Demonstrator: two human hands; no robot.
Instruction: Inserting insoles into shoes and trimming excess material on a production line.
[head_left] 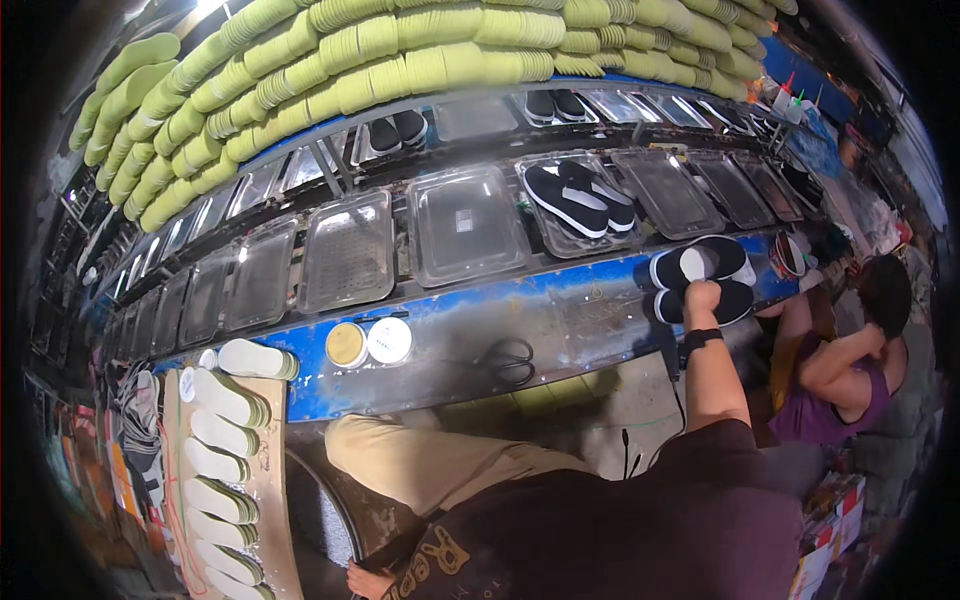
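The work area is a crowded workshop, with long stacks of yellow-green soles (400, 45) on a rack across the far side and rows of clear trays (468, 225) below them. One tray at the far right of centre bears a pair of black slip-ons (580, 198) with white edges. The counter (440, 345) runs across the middle of the scene; its blue paint is worn to a dark, scuffed surface. Standing on its left part are a round tub (346, 344) with yellowish contents and, just beside it, a white disc (389, 340). Black scissors (514, 361) lie near the counter's near edge. At near left, a board (270, 480) carries a column of pale insoles (220, 500) in small stacks. The black shoes (725, 303) being handled lie side by side at the counter's right end. The right hand (703, 296) is clenched on a white rounded piece (695, 263) over these shoes. The left hand (371, 581) is at the near edge, against a dark curved rim (345, 515); whether it grips cannot be told. A co-worker in a purple top (850, 395) is at the right.
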